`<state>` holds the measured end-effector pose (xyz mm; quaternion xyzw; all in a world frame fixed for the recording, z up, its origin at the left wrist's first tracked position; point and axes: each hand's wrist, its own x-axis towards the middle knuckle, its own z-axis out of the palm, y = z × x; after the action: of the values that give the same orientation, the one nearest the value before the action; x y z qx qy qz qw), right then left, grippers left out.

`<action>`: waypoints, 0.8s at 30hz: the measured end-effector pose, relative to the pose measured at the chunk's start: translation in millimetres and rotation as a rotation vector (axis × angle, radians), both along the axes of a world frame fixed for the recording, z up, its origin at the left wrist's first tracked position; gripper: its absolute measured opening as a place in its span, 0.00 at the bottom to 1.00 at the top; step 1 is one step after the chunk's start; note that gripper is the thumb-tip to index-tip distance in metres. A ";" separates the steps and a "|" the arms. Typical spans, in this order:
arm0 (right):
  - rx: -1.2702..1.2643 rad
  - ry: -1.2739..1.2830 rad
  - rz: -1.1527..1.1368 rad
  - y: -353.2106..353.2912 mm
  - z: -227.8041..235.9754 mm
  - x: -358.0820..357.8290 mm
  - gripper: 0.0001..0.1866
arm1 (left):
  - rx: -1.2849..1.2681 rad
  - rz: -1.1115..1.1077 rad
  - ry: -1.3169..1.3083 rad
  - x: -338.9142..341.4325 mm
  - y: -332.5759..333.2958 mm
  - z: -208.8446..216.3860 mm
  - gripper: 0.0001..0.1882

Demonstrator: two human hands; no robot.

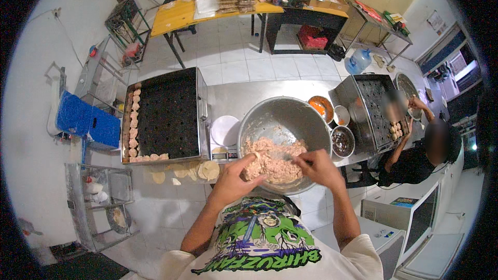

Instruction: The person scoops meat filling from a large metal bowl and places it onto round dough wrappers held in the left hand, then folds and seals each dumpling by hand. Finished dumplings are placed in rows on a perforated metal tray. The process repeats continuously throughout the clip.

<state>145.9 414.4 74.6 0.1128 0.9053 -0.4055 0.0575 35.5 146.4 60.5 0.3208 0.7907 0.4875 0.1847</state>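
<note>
1. Pale pink minced mix [272, 168] lies inside the large metal bowl [280, 116], heaped in its near half; its long axis runs across the bowl from left to right.
2. The relation I watch most closely: the mix lies just right of the left hand [236, 176] and just left of the right hand [315, 168]. The left hand looks nearer, overlapping the heap's left end.
3. At the bowl's near-left side, I see the left thumb and forefinger curved around the mix with a gap between their tips; I cannot tell whether they grip any of it.
4. At the bowl's near-right side, the right fingers are bunched together at the mix's edge; I cannot make out what, if anything, is clamped in them.
5. Left of the bowl, touching or nearly so, I have a round white disc [225, 130]. Pale round wrappers [209, 170] lie farther left, toward the wearer.
6. Beyond the disc, left of the bowl, stands a dark perforated tray [166, 109] with filled pieces [134, 124] along its left and near edges.
7. Right of the bowl, on the metal counter [228, 91], sit a bowl with orange contents [320, 108] and a smaller dark-filled bowl [342, 142].
8. Well right of the bowl, a co-worker [412, 166] reaches toward a second tray [358, 114].
</note>
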 end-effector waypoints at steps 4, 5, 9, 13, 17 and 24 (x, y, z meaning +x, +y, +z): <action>0.007 0.052 0.037 -31.6 28.3 -6.0 0.17 | 0.022 0.011 0.038 2.3 10.9 -5.2 0.33; 0.005 0.049 0.017 -35.0 32.8 -6.0 0.16 | 0.015 0.014 0.050 2.0 12.2 -5.9 0.33; 0.024 0.176 0.020 -42.6 52.8 -3.8 0.10 | -0.015 0.065 -0.081 1.2 14.3 8.9 0.32; 0.050 0.185 0.117 -53.2 65.6 -4.3 0.09 | 0.157 0.050 -0.059 -4.9 9.4 -9.4 0.33; 0.114 0.286 0.108 -58.0 58.3 -7.5 0.09 | 0.159 -0.004 -0.202 -8.2 3.2 -3.9 0.25; 0.136 0.323 0.152 -55.5 63.0 -11.5 0.09 | 0.338 -0.003 -0.530 -4.2 2.4 22.2 0.17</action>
<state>134.4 358.9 137.7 -0.0190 0.9340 -0.3507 -0.0661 31.3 148.8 82.7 0.2099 0.6223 0.6786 0.3290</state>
